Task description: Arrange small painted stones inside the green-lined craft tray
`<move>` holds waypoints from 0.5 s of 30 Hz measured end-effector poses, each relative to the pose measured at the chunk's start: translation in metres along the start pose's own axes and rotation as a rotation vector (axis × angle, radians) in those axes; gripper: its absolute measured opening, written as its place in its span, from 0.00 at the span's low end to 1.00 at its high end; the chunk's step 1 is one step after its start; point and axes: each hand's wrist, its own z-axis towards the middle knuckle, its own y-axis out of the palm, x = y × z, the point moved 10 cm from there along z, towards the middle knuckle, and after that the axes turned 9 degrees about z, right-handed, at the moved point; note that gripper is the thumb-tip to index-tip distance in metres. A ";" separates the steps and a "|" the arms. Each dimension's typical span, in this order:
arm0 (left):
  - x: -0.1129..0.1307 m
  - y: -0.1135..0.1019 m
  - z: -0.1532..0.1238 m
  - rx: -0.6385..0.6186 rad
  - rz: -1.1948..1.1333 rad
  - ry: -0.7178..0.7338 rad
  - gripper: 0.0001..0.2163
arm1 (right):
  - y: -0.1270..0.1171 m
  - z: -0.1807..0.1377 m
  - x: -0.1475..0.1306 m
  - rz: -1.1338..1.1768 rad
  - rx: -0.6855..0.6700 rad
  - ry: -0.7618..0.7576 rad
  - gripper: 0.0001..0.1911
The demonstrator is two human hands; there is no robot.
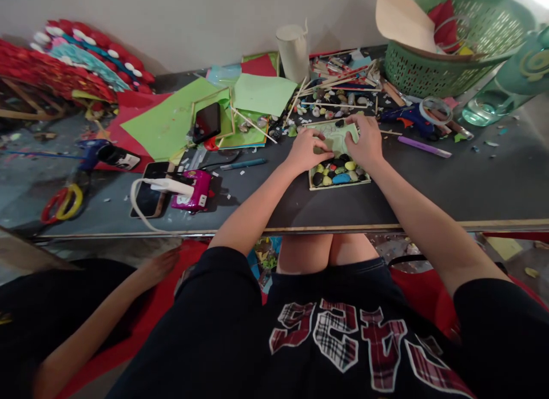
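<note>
Pebbles (341, 179) mostly black and yellow, one blue; panel (337, 140) pale green. Basket (416, 70) green, 2 o'clock. Socket block (199, 188) magenta, 9 o'clock. Shirt (231, 336) black, plaid numerals (337, 336), 5 o'clock.

This looks like a craft workroom: the dark desk (433, 193) carries green paper (171, 116), loose pebbles (317, 111), thin wooden sticks (343, 76), a blue glue gun (405, 118), scissors (64, 202) and a stone-filled frame (340, 186), with tiny scraps (491, 143) strewn about (more litter (506, 247) lies on the floor (521, 262)) and a second person (94, 316) alongside.
</note>
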 end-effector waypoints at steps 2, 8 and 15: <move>0.003 0.000 -0.001 0.000 -0.003 0.011 0.10 | 0.000 0.000 -0.001 -0.011 -0.005 0.001 0.14; 0.007 0.000 -0.001 0.007 -0.003 -0.003 0.08 | -0.005 -0.001 -0.013 -0.013 0.015 -0.058 0.08; 0.008 0.002 -0.001 -0.003 -0.102 0.034 0.04 | -0.011 -0.001 -0.012 -0.026 0.066 -0.051 0.06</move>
